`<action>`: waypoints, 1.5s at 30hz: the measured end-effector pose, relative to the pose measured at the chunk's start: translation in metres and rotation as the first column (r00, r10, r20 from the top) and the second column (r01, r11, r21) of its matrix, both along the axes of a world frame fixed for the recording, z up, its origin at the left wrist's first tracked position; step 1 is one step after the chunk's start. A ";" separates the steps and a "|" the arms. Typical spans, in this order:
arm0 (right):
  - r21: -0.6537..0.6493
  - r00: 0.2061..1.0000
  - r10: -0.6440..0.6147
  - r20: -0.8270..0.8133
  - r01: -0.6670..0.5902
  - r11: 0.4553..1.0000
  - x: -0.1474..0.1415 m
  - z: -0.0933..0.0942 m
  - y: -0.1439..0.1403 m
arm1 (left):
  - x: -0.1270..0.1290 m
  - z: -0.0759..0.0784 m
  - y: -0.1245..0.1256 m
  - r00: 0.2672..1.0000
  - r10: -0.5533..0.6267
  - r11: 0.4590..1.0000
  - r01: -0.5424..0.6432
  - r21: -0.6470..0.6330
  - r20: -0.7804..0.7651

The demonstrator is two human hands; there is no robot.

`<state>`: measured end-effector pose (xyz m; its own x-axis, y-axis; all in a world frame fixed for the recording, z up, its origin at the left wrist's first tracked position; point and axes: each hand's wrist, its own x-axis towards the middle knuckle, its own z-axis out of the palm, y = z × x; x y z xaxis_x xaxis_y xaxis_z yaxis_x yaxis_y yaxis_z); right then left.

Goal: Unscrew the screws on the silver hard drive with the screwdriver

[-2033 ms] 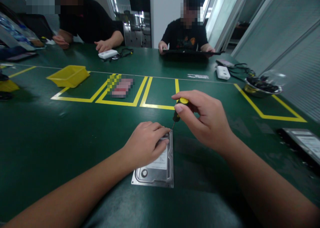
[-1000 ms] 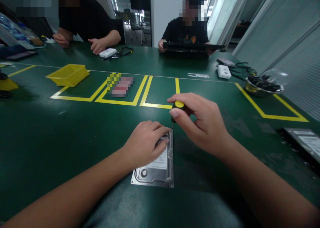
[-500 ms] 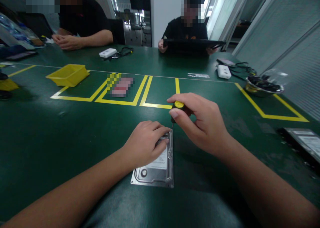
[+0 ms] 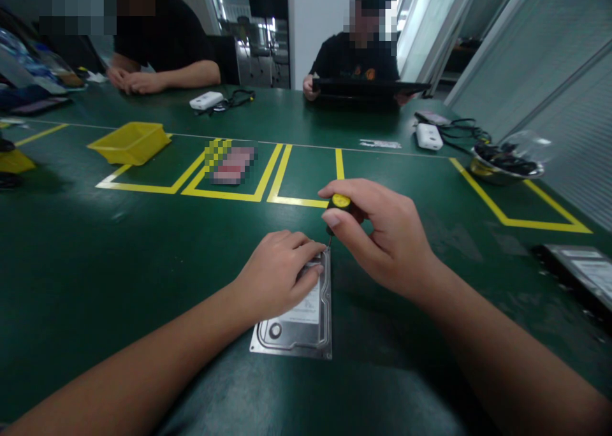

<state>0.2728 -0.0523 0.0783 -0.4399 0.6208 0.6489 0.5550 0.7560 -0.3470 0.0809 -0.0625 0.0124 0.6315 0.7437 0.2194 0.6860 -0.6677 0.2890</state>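
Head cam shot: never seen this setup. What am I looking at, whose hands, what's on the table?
There is no machine here: one camera worn on a person's head looks down at their own bare hands. The left hand presses flat on a silver hard drive lying on the green table. The right hand has a pinch grip on a small screwdriver with a yellow cap, its tip at the drive's far right corner. Farther off lie a yellow bin, a metal bowl and another drive. Two other people sit across the table.

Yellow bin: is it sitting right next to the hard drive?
No, the yellow bin sits far off at the table's left, while the hard drive lies under the left hand.
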 end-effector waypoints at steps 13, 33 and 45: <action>0.019 0.999 -0.038 0.012 0.038 0.999 0.001 0.003 -0.001 | 0.000 0.000 0.000 1.000 0.006 1.000 -0.006 -0.002 0.007; 0.087 0.991 -0.126 -0.051 0.130 0.988 0.005 0.003 0.000 | -0.002 0.000 0.000 1.000 -0.004 1.000 0.004 -0.006 0.020; 0.077 0.995 -0.089 -0.042 0.092 0.993 0.003 0.003 -0.001 | -0.001 -0.001 0.001 1.000 -0.005 1.000 0.005 -0.004 0.015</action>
